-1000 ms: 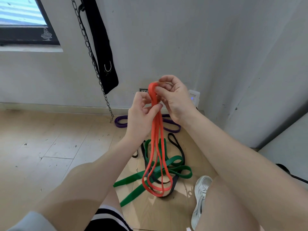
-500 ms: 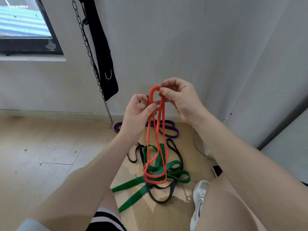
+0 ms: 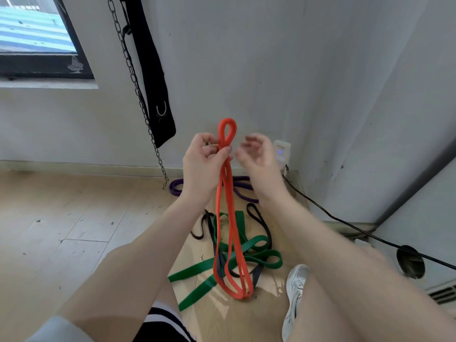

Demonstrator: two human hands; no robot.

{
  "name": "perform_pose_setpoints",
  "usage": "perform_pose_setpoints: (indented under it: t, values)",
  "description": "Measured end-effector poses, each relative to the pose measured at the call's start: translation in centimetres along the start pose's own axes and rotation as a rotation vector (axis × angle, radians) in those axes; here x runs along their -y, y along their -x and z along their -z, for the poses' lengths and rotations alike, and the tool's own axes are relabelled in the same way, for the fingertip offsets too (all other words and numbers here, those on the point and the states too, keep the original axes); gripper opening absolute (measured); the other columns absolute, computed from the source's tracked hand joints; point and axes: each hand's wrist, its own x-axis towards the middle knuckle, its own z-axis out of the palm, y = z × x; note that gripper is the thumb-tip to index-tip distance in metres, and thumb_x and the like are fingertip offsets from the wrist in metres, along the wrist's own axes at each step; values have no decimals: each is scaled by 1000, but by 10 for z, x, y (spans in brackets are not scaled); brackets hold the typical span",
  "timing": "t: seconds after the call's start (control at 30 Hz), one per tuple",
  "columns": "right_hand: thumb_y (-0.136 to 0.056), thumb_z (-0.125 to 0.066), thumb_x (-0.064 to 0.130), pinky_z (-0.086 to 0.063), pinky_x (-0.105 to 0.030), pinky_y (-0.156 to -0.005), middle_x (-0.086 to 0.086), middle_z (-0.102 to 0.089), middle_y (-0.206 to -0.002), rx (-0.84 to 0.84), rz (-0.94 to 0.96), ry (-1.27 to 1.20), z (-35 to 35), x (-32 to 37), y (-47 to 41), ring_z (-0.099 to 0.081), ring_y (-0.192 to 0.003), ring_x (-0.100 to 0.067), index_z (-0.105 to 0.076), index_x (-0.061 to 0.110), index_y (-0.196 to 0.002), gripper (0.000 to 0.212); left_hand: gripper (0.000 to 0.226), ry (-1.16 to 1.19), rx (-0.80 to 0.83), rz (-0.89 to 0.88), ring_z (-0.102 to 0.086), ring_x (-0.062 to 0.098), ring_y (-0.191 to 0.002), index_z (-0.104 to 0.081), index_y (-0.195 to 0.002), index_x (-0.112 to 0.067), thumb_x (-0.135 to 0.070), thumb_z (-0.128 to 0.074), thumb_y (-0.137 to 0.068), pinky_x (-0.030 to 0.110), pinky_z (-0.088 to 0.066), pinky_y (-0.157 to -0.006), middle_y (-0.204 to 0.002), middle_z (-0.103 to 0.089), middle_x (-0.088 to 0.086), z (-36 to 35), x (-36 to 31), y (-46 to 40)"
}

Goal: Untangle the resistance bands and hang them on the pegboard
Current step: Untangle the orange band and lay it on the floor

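**Orange band held up in one hand over the pile on the floor**

Spreading across the lower half of the view, the wooden floor (image 3: pixel 74 218) meets a pale grey wall (image 3: pixel 271 58), with a dark-framed window (image 3: pixel 44 45) at upper left. A black strap (image 3: pixel 150 77) with a metal ring hangs down the wall, and a steel chain (image 3: pixel 138 90) hangs beside it, its end hook reaching down to about floor level.

Both bare forearms reach forward from the bottom of the frame. The left hand (image 3: pixel 204 164) pinches the orange band (image 3: pixel 228 218) between thumb and fingers just below its top: a small loop stands up above the fingers, and the rest falls in long doubled strands that end low over the pile. The right hand (image 3: pixel 256 156) is just beside the band with its fingers loosely curled and spread, holding nothing; it is blurred, and whether a fingertip touches the strand cannot be told.

Under the hanging strands a green band (image 3: pixel 249 253) lies in crossing loops on the floor, tangled with a black band (image 3: pixel 261 218). A purple band (image 3: pixel 177 188) lies further back near the wall, partly hidden by the hands.

A white sneaker (image 3: pixel 294 292) rests at the right of the pile. A black cable (image 3: pixel 345 223) runs along the wall from a small white device (image 3: pixel 282 151) with a blue light; its label is too small to read. A faint mark on the window frame is also unreadable.
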Motion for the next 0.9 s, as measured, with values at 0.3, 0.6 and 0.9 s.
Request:
perform_pose_setpoints:
  t: [0.3,0.6,0.9]
  values:
    - [-89,-58,11,-50,-22,-70,5,-55,-88,33,-41,276,-30,-74,40,-59,-75,-10,-30,24,-130,51,19,168,-168,53,-70,23,-74,-46,-88,-17,-6,-62,-86,38,-59,-67,-79,-70,7,-13,-11,-13]
    - [-88,-61,18,-46,-33,-74,5,-63,-87,181,35,721,39,-81,-79,-58,-82,-16,-52,25,-89,12,14,306,-530,488,-64,16,-82,-51,-82,-15,-12,-65,-85,25,-53,-73,-92,-66,7,7,92,-83]
    - [-91,-46,12,-39,-36,-67,-1,-64,-102,462,36,1293,-50,-245,-196,-58,-92,-27,-51,18,-105,16,20,247,-726,693,-54,14,-76,-44,-85,-13,-16,-64,-85,29,-47,-80,-83,-55,1,46,295,-180]
